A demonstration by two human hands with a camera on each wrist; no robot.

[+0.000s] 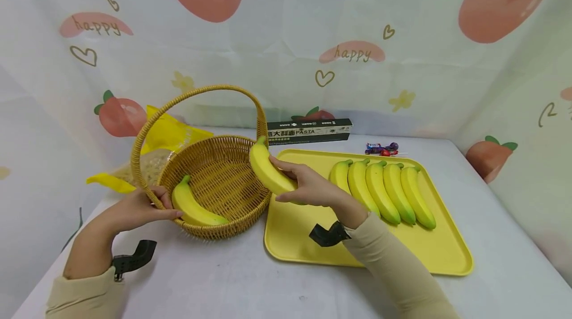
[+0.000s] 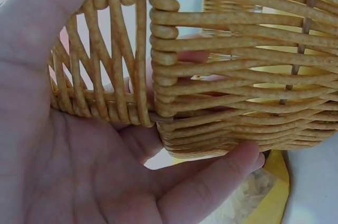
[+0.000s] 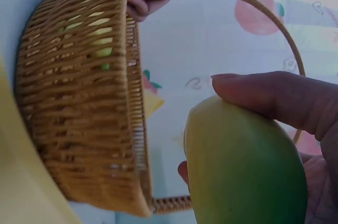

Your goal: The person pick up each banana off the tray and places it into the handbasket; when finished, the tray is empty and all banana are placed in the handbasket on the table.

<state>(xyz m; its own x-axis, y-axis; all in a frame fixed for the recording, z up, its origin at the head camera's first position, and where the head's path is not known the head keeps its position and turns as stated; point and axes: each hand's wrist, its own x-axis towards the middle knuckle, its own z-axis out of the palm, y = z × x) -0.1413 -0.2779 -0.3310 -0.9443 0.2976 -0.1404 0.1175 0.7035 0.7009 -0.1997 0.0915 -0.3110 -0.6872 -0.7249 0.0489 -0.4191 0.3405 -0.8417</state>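
Your right hand (image 1: pixel 313 187) grips a banana (image 1: pixel 267 167), thumb on its upper face and fingers curled beneath; the right wrist view confirms the thumb (image 3: pixel 274 97) pressed across the fruit. You hold this banana clear of the surface, over the right rim of the wicker basket (image 1: pixel 214 210), its stem end pointing up and away towards the basket's handle (image 1: pixel 201 92).

Your left hand (image 1: pixel 136 207) holds the basket at its near left rim, where the handle meets the wall. In the left wrist view the palm lies against the weave and the fingers (image 2: pixel 211 187) wrap under the base, so the hand is closed on the basket.

A second banana (image 1: pixel 193 206) lies inside the basket against the near left wall, stem to the left, just beside your left fingertips.

The basket stands on the grey table (image 1: pixel 214 279), touching or nearly touching the left edge of the yellow tray (image 1: pixel 429 259). Five bananas (image 1: pixel 384 190) lie side by side in a row on the far right part of the tray, stems away from you.

Beyond the tray lie a dark pasta box (image 1: pixel 309 131) and small wrapped sweets (image 1: pixel 381 149). A yellow bag (image 1: pixel 156 153) sits behind and left of the basket
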